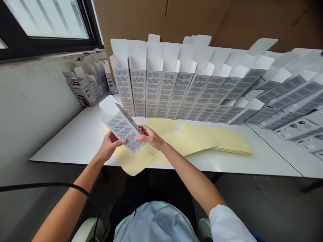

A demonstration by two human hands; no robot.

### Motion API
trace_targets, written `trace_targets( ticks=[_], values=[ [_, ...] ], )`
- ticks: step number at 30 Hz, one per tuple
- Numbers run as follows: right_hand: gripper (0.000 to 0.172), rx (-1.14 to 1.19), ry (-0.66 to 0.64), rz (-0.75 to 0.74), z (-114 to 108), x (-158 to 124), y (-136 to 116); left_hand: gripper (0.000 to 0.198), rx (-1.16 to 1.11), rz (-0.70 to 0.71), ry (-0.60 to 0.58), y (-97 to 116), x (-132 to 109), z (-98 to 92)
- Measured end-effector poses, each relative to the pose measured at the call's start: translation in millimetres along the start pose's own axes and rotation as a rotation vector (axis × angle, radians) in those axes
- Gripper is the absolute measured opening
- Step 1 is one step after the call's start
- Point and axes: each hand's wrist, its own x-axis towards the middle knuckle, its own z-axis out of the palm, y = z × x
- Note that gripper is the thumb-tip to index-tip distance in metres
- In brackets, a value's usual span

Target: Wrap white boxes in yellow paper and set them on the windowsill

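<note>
Fingers [122,142] of both hands are closed on one white printed carton [123,130], held tilted just above the desk, centre-left of the frame. Left hand [109,146] supports the lower long edge. Right hand [149,137] pinches the opposite side near the narrow grey panel, so the two hands steady the carton from both sides, with its panel of grey text facing up and its white flap pointing to the upper left. Directly beneath, loose pale yellow sheets [202,141] lie fanned and overlapping on the white desk [75,141], with a thicker pile toward the right, probably spread there for easy reach. Just beyond, a long row of open white cartons [164,90] stands upright with flaps raised, packed side by side, apparently so each props up the next and the open ends stay accessible. More printed cartons [297,129] lie on a second desk [277,158] at the right edge. Upper left, a smaller group of grey-printed cartons [84,87] stands near a window [47,20]. Brown cardboard [202,16] rises behind the row.
</note>
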Motion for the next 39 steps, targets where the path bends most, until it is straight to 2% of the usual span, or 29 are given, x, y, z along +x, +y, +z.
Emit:
trace_targets(
  ticks=[1,3,6,9,11,12,14,16,19,21,23,24,26,28,29,30,32,34,36,37,39],
  values=[
    [0.056,-0.037,0.046,0.011,-4.8,-10.4,0.7,0.056,-0.010,-0.043,0.006,-1.8,0.3,8.8],
    [0.051,-0.173,0.242,-0.003,-15.4,-36.1,4.7,0.052,-0.037,-0.106,0.047,-7.4,2.1,26.5],
    [0.032,-0.363,0.654,-0.131,-38.7,-89.2,16.1,0.054,-0.098,-0.214,0.049,-18.5,9.0,50.2],
    [0.029,-0.499,1.132,-0.182,-71.7,-148.9,28.4,0.053,-0.121,-0.314,0.038,-28.0,21.0,70.6],
    [0.031,-0.587,1.373,-0.086,-93.3,-181.6,33.6,0.054,-0.098,-0.369,0.056,-31.5,29.5,82.9],
    [0.035,-0.580,1.416,0.031,-102.3,-193.6,35.1,0.055,-0.082,-0.391,0.073,-32.4,33.2,88.4],
    [0.047,-0.399,1.350,0.269,-115.1,-207.5,36.7,0.058,-0.047,-0.410,0.106,-32.8,38.8,97.0],
    [0.056,-0.165,1.240,0.399,-121.3,-208.8,37.9,0.060,-0.005,-0.394,0.135,-32.5,42.0,101.4],
    [0.058,0.042,1.192,0.361,-123.2,-198.7,41.0,0.067,0.138,-0.379,0.186,-32.3,42.2,101.6],
    [0.054,0.141,1.183,0.275,-122.8,-192.6,43.4,0.078,0.331,-0.307,0.305,-31.1,38.7,102.3],
    [0.051,0.227,1.181,0.203,-122.0,-190.8,45.4,0.083,0.501,-0.070,0.422,-27.6,32.5,108.7],
    [0.049,0.253,1.178,0.181,-121.3,-191.5,46.3,0.079,0.547,0.094,0.428,-25.2,28.7,115.3],
    [0.045,0.253,1.170,0.152,-119.0,-194.6,48.2,0.055,0.553,0.393,0.272,-20.4,21.5,136.1],
    [0.042,0.194,1.160,0.142,-115.7,-198.3,50.7,0.024,0.628,0.595,-0.029,-19.1,17.9,165.6],
    [0.040,0.147,1.160,0.138,-114.0,-199.9,52.3,0.017,0.689,0.674,-0.157,-20.7,18.7,182.1],
    [0.039,0.092,1.166,0.130,-112.3,-201.3,54.0,0.019,0.733,0.689,-0.246,-24.0,21.5,198.8],
    [0.036,-0.023,1.178,0.098,-109.8,-203.5,57.2,0.032,0.808,0.562,-0.356,-34.9,33.4,229.7],
    [0.034,-0.109,1.183,0.050,-108.4,-205.2,59.5,0.044,0.868,0.318,-0.384,-47.7,50.5,252.8],
    [0.032,-0.142,1.178,0.008,-108.1,-206.6,60.4,0.046,0.813,0.058,-0.419,-57.2,67.3,265.8],
    [0.031,-0.145,1.171,-0.006,-108.3,-207.2,60.5,0.045,0.775,-0.023,-0.428,-60.0,73.9,268.7],
    [0.029,-0.152,1.155,-0.030,-109.4,-208.3,60.0,0.043,0.707,-0.090,-0.423,-61.6,82.4,269.4]
  ],
)
